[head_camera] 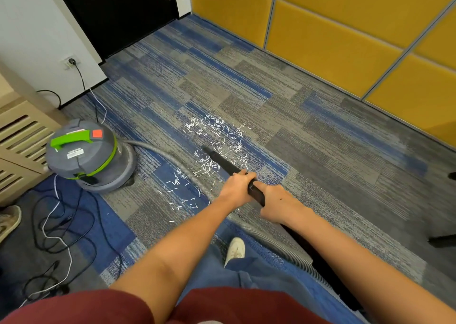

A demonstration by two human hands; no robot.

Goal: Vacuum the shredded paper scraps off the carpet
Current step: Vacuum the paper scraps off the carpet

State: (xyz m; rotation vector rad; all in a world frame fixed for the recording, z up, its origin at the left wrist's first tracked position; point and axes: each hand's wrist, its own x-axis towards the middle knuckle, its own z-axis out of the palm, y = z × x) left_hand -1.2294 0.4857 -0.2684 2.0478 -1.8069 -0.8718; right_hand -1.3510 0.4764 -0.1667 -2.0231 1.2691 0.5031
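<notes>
White shredded paper scraps (217, 131) lie scattered over the grey and blue carpet (320, 131), from the middle down toward the lower left. A black vacuum nozzle (219, 159) points up and left, its tip among the scraps. My left hand (235, 186) grips the nozzle tube from above. Just behind it, my right hand (278, 204) holds the same tube lower down. A grey ribbed hose (172, 157) runs from the tube to the grey and green canister vacuum (88, 154) at the left.
Yellow padded wall panels (345, 39) line the right side. A dark door (118, 10) stands at the back. A beige slatted cabinet (19, 136) and tangled cables (64, 227) fill the left. My white shoe (235, 249) rests below the hands; another person's shoe (8, 221) shows at the left edge.
</notes>
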